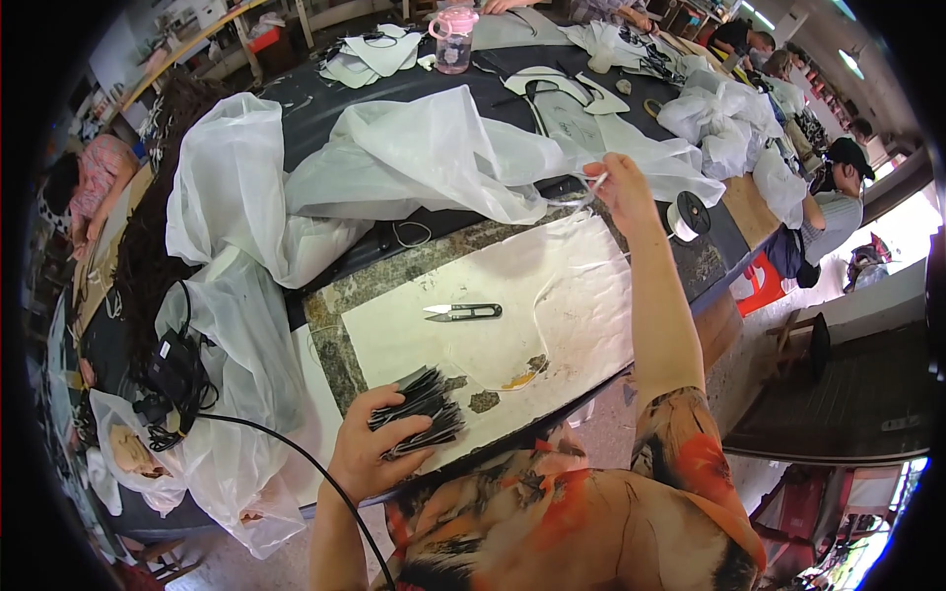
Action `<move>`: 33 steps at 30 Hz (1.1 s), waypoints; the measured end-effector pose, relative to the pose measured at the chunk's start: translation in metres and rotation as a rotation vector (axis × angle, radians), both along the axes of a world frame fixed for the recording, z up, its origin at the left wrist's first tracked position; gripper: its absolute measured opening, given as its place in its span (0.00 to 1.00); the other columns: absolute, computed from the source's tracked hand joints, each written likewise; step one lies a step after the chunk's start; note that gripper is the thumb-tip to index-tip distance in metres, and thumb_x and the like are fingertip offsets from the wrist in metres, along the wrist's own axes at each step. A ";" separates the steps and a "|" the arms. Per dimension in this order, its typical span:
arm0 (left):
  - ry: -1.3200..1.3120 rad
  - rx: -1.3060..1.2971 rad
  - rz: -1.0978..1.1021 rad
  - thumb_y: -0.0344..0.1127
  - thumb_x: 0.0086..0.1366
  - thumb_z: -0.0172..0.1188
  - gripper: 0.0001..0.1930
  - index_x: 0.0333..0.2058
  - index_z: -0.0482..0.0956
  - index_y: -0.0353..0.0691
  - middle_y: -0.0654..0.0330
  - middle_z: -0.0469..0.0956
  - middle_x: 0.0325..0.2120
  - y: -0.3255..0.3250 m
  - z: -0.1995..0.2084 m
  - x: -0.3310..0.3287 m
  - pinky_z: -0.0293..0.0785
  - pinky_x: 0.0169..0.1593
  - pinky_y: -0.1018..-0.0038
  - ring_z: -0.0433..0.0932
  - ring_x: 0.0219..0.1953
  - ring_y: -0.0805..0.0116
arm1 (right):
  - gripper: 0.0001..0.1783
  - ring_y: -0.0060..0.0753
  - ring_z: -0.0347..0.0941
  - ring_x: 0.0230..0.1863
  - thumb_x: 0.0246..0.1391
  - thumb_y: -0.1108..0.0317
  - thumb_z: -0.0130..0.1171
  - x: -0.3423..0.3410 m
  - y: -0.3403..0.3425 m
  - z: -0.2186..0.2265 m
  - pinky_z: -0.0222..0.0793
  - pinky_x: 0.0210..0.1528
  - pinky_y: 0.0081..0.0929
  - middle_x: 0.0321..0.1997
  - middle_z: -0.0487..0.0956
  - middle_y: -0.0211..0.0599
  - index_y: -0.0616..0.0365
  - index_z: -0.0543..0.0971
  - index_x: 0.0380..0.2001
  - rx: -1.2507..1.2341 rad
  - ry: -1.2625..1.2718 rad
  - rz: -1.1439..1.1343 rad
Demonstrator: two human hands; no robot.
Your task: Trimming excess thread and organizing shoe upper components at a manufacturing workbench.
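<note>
My left hand [372,445] is wrapped round a thick stack of thin black strips [426,416] at the near edge of the work board. Farther off to the right, my right hand [625,189] pinches a thin white strip or cord [598,181], beside the tail of a large translucent plastic bag [424,148]. Whether the strip joins the bag I cannot tell. Between the hands, thread snips [463,312] with a black handle lie on a stained white sheet [581,286]. A loose white thread [538,305] curves over that sheet.
A spool [689,216] stands right of my right forearm. Across the table are a pink-lidded bottle [454,41], cut pieces [372,54] and crumpled bags [724,113]. At left, a black cable [286,443] runs from a black adapter [175,372] past my left wrist. Other people sit around.
</note>
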State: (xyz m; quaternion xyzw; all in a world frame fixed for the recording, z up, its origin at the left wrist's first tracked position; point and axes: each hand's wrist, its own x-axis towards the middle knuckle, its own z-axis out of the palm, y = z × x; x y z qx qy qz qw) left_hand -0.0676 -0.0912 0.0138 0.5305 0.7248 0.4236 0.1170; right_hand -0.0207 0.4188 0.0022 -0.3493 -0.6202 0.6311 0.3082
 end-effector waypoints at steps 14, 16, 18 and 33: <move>-0.053 0.071 0.003 0.31 0.48 0.77 0.26 0.49 0.84 0.49 0.53 0.72 0.49 -0.011 -0.010 0.010 0.74 0.58 0.60 0.75 0.56 0.48 | 0.16 0.10 0.55 0.20 0.72 0.59 0.49 0.043 -0.202 0.111 0.50 0.21 0.15 0.19 0.65 0.18 0.59 0.81 0.39 0.112 -0.208 0.970; -0.115 0.143 0.018 0.31 0.48 0.77 0.31 0.54 0.81 0.47 0.52 0.73 0.50 -0.010 -0.011 0.013 0.74 0.58 0.60 0.75 0.57 0.48 | 0.15 0.11 0.61 0.25 0.71 0.60 0.50 0.031 -0.229 0.085 0.56 0.26 0.15 0.25 0.71 0.19 0.56 0.83 0.39 0.219 -0.200 1.071; -0.052 0.177 0.021 0.31 0.48 0.78 0.40 0.61 0.73 0.42 0.51 0.74 0.50 -0.012 -0.017 0.012 0.74 0.57 0.61 0.75 0.55 0.49 | 0.14 0.13 0.66 0.30 0.71 0.57 0.50 0.015 -0.253 0.080 0.62 0.31 0.17 0.30 0.75 0.20 0.53 0.82 0.40 0.220 -0.313 1.239; -0.206 -0.031 0.046 0.32 0.46 0.78 0.32 0.52 0.77 0.41 0.51 0.73 0.51 -0.014 0.002 0.009 0.72 0.58 0.64 0.75 0.55 0.52 | 0.14 0.22 0.71 0.32 0.71 0.58 0.52 0.059 -0.286 0.047 0.68 0.36 0.26 0.30 0.77 0.30 0.57 0.79 0.45 0.183 -0.202 1.290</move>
